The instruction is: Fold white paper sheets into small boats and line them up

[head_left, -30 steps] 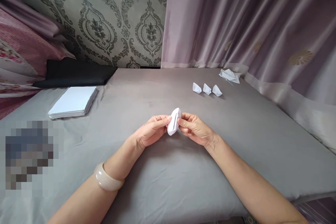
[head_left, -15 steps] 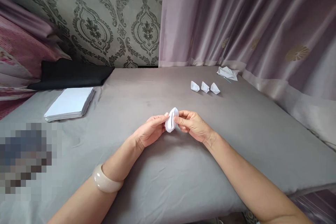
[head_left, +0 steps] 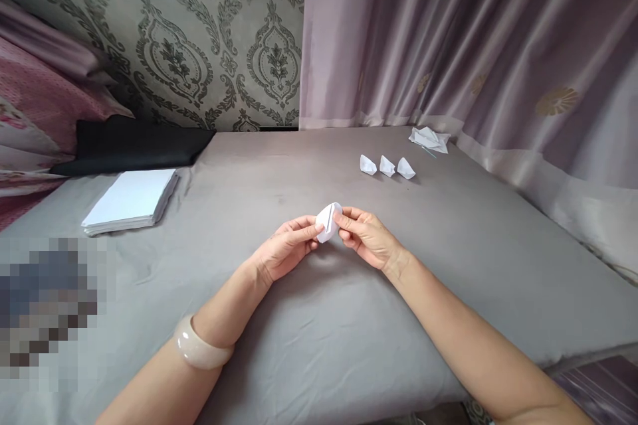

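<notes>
Between my hands is a small piece of folded white paper with a dark slit down its middle, raised a little over the grey cloth. My left hand pinches its left side between thumb and fingers. On the right side, my right hand pinches it the same way. Beyond my right hand, three small folded white paper shapes stand in a row: a left one, a middle one and a right one.
A grey cloth covers the table. At the left lies a stack of white paper, with black fabric behind it. More white folded papers lie at the back right, near the purple curtain.
The folded paper has turned in my fingers, and its slit looks narrower. Both hands still grip it in nearly the same place.
</notes>
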Available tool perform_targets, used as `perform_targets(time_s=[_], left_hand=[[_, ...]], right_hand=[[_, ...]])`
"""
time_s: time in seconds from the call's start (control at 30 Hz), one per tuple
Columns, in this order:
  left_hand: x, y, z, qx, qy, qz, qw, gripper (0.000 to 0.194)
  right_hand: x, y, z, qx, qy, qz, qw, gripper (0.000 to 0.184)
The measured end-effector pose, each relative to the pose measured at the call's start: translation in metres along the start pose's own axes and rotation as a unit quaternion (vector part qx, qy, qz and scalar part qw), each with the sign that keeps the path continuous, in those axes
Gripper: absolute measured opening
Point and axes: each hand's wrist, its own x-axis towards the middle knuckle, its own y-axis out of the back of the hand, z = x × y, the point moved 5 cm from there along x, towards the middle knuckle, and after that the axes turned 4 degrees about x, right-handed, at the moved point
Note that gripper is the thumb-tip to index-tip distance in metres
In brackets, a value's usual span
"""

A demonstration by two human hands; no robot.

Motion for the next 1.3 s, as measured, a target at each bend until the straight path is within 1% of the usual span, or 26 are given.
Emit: perform_targets(time_s=[0.07,0.1,0.13,0.17,0.23,0.27,0.3,0.33,0.37,0.43,0.5,0.57,0.67,0.77,0.83,0.9,0.97,1.07,1.2,1.3], left_hand=[[-0.001,0.003,0.005,0.1,-0.05,0.026,0.993,0.017],[-0.002,0.005,0.009,0.178,-0.094,0.049,0.978,0.015],[-0.004,0.006,0.014,0.266,-0.145,0.08,0.95,0.013],[-0.006,0.007,0.02,0.356,-0.197,0.115,0.906,0.011],[-0.012,0.006,0.027,0.501,-0.28,0.175,0.8,0.012],[-0.013,0.005,0.029,0.549,-0.302,0.191,0.756,0.014],[-0.013,0.005,0.028,0.583,-0.309,0.196,0.725,0.017],[-0.012,0.006,0.027,0.607,-0.306,0.193,0.707,0.019],[-0.011,0.007,0.026,0.624,-0.299,0.188,0.697,0.021],[-0.007,0.01,0.022,0.643,-0.282,0.174,0.691,0.023],[-0.004,0.014,0.018,0.647,-0.269,0.165,0.694,0.024],[-0.001,0.017,0.015,0.639,-0.264,0.163,0.704,0.027],[0.001,0.023,0.014,0.607,-0.246,0.179,0.734,0.034],[0.003,0.03,0.014,0.577,-0.216,0.209,0.76,0.032],[0.004,0.034,0.014,0.57,-0.208,0.221,0.764,0.03],[0.005,0.037,0.014,0.573,-0.205,0.221,0.762,0.027],[0.006,0.038,0.012,0.58,-0.198,0.216,0.76,0.024],[0.008,0.039,0.011,0.587,-0.185,0.215,0.758,0.022],[0.008,0.038,0.011,0.587,-0.176,0.215,0.76,0.022],[0.007,0.038,0.011,0.589,-0.175,0.214,0.759,0.021]], right_hand=[[-0.002,0.0,-0.004,-0.007,-0.005,-0.02,1.0,0.036],[-0.003,0.0,-0.006,-0.018,-0.003,-0.03,0.999,0.035],[-0.005,0.001,-0.009,-0.039,0.006,-0.032,0.999,0.035],[-0.006,0.002,-0.013,-0.073,0.024,-0.023,0.997,0.034],[-0.008,0.006,-0.02,-0.174,0.084,0.017,0.981,0.032],[-0.01,0.006,-0.023,-0.23,0.117,0.037,0.965,0.029],[-0.011,0.006,-0.023,-0.281,0.145,0.049,0.947,0.026],[-0.011,0.004,-0.023,-0.324,0.17,0.056,0.929,0.023],[-0.011,0.003,-0.021,-0.36,0.19,0.057,0.912,0.02],[-0.011,0.0,-0.016,-0.417,0.219,0.06,0.88,0.017],[-0.01,-0.002,-0.012,-0.459,0.243,0.066,0.852,0.019],[-0.008,0.0,-0.01,-0.49,0.26,0.079,0.829,0.02],[-0.002,0.006,-0.012,-0.544,0.267,0.118,0.786,0.021],[0.013,0.016,-0.02,-0.624,0.245,0.159,0.725,0.024],[0.027,0.023,-0.028,-0.67,0.217,0.188,0.685,0.026],[0.043,0.033,-0.038,-0.704,0.174,0.221,0.652,0.029],[0.058,0.039,-0.048,-0.708,0.159,0.24,0.645,0.031],[0.079,0.047,-0.059,-0.709,0.139,0.258,0.642,0.033],[0.1,0.053,-0.064,-0.706,0.112,0.273,0.644,0.035],[0.108,0.056,-0.066,-0.703,0.098,0.277,0.648,0.035]])
